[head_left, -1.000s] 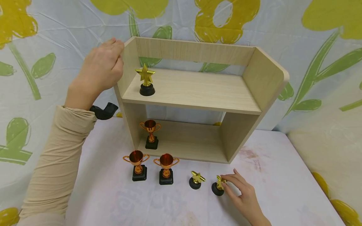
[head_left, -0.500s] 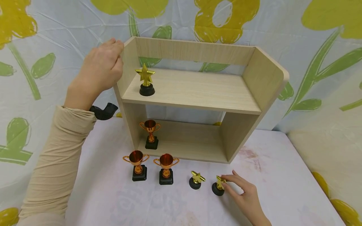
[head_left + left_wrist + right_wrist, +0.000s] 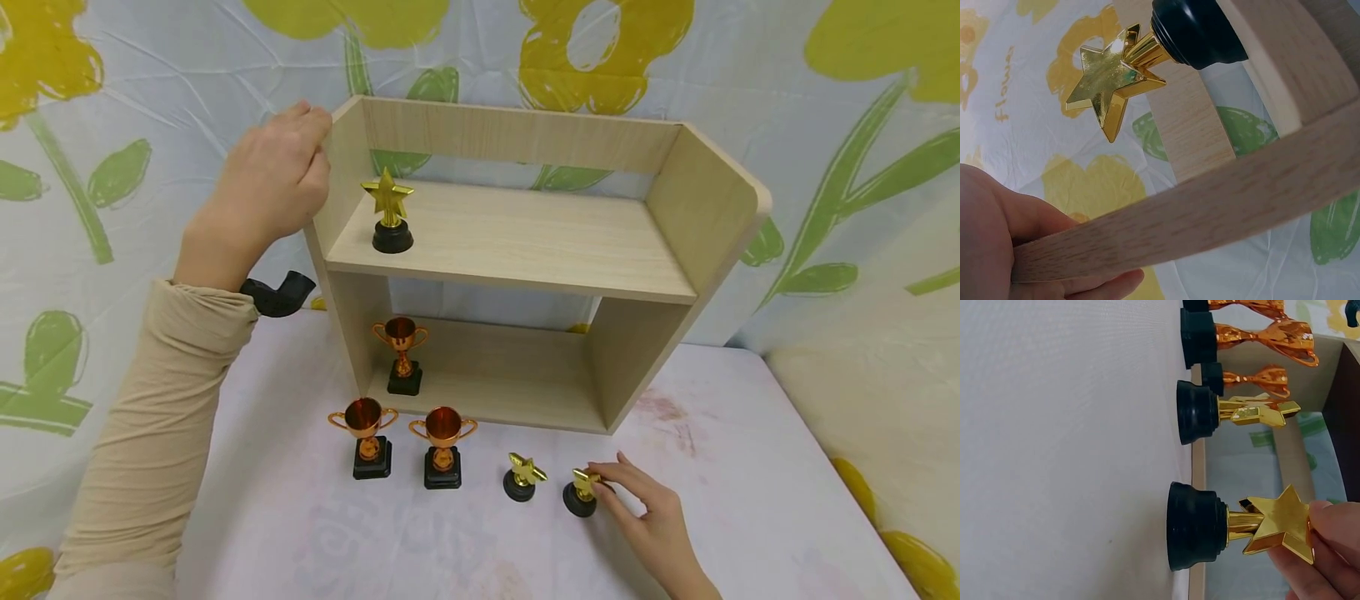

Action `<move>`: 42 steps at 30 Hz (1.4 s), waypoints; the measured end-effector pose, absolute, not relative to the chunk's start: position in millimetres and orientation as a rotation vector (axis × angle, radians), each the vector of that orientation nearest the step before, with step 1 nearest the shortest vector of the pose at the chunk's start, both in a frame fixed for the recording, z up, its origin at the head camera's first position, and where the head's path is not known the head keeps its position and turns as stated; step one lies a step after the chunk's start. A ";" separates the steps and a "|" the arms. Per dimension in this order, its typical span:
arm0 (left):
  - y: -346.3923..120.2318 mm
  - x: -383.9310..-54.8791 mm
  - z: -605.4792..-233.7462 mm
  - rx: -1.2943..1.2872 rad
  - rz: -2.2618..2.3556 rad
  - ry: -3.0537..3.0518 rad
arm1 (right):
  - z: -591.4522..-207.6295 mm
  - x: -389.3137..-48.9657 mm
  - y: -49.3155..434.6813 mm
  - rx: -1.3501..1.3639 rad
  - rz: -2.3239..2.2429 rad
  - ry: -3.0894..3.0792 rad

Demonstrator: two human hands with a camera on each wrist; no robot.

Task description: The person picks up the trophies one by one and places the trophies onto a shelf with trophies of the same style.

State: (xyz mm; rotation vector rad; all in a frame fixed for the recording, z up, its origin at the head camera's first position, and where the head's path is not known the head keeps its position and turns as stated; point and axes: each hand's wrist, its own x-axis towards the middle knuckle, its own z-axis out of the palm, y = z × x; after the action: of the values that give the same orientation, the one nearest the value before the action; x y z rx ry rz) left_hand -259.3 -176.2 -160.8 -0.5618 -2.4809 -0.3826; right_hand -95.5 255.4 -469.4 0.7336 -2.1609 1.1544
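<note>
Star trophy (image 3: 579, 500), lower right, pinched by the right hand (image 3: 651, 517) while the left hand (image 3: 270, 171) grips the shelf (image 3: 517, 242), seems grasped, next calling for upright lifting.

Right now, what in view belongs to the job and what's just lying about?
Likely the job:
right hand, pinching a gold star trophy
left hand, gripping the wooden shelf unit
another star trophy and two copper cups on the table
shelved star trophy and shelved copper cup

Likely surroundings:
floral backdrop
white table cover
black curved piece by the left wrist, use unclear
</note>
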 end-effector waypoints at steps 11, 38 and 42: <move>-176.5 -258.0 -160.3 -0.570 -0.378 -2.466 | -474.1 -95.8 254.9 0.664 1.140 -2.133; -175.3 -259.0 -161.0 -0.549 -0.396 -2.475 | -472.9 -98.8 252.4 0.666 1.128 -2.141; -175.4 -259.0 -161.2 -0.550 -0.393 -2.468 | -471.2 -101.2 251.5 0.663 1.122 -2.146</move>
State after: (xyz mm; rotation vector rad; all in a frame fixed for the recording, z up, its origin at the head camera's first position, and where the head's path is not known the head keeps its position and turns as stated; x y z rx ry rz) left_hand -259.0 -175.4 -161.2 -0.5502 -2.4685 -0.3932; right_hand -101.2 251.5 -471.2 0.6635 -2.1461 1.1221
